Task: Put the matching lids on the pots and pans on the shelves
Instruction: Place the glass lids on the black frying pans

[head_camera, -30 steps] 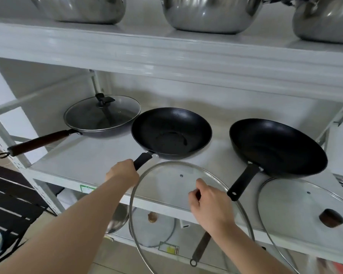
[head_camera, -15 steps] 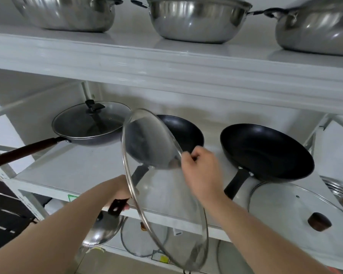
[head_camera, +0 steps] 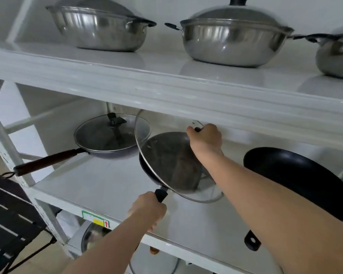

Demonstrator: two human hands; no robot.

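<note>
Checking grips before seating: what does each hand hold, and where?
Left hand: middle pan's black handle. Right hand: glass lid, at its knob, tilted over that pan.

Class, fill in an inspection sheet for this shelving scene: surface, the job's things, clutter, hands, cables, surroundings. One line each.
Surface: white middle shelf, bare between pans.
Job's things: round glass lid tilted over the middle black wok, not seated; left wooden-handled wok already lidded; right black frying pan uncovered; steel pots above lidded.
Clutter: nothing seen.
Hands: right hand holds the lid's knob; left hand holds the wok's black grip.
Cables: nothing seen.
Surroundings: more lids on the lower shelf; black slatted chair at left.
</note>
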